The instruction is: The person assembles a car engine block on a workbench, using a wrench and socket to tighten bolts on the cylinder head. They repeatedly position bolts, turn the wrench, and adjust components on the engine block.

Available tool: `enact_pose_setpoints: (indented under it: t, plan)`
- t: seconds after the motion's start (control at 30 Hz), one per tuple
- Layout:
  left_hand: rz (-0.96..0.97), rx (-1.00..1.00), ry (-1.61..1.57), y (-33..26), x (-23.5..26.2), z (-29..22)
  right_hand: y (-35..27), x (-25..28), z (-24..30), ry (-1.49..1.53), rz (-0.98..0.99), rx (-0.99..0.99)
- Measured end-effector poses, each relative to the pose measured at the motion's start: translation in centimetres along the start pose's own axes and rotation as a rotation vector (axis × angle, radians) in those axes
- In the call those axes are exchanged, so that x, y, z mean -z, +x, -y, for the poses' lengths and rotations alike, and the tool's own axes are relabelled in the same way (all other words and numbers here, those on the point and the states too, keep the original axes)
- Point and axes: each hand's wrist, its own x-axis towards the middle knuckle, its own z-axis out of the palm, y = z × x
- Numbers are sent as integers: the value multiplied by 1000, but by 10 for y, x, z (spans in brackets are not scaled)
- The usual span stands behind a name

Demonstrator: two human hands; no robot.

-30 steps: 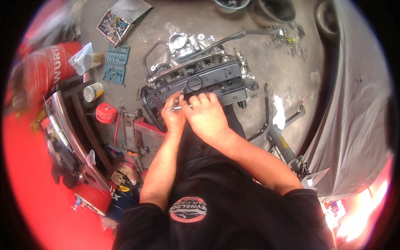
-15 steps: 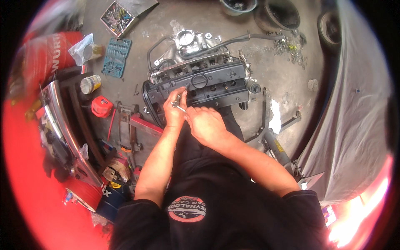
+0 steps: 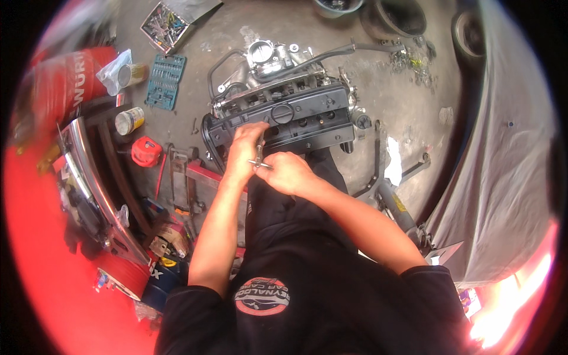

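A black valve cover [image 3: 313, 139] sits on the engine in front of me, its round oil cap [image 3: 282, 113] near the middle. My left hand [image 3: 244, 145] is closed around the shaft of a metal T-handle wrench [image 3: 259, 155], with its fingertips at the cover's near-left part. The wrench's crossbar lies toward me, and my right hand [image 3: 287, 171] grips its right end, knuckles up. Where the tool's far tip meets the cover is hidden by my left fingers. Behind the cover stands the metal intake with its round throttle body [image 3: 260, 52].
On the floor at left are a teal socket set case [image 3: 165, 83], an open toolbox [image 3: 165, 26], a tin can [image 3: 129, 120] and a red container [image 3: 145, 151]. A red jack arm [image 3: 204, 173] and engine stand legs [image 3: 378, 171] flank me. A grey-covered vehicle [image 3: 503, 148] stands at right.
The wrench has turned: its shaft now points toward me with the crossbar nearer my body. My right hand has moved slightly down with it. My left hand stays at the cover.
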Motion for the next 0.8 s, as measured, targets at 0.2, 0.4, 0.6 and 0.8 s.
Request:
enact_pose_setpoints:
  t: [0.2, 0.4, 0.6, 0.8]
  plan:
    - [-286, 420, -885, -4, 36, -38, 21, 5, -9, 11, -36, 188]
    - [-274, 428, -577, 26, 8, -73, 22, 19, -6, -211, 9, 214]
    - [-354, 507, -664, 39, 12, -72, 36, 10, -5, 274, 83, 169]
    - [-194, 543, -597, 40, 20, -70, 42, -24, -24, 497, -33, 275]
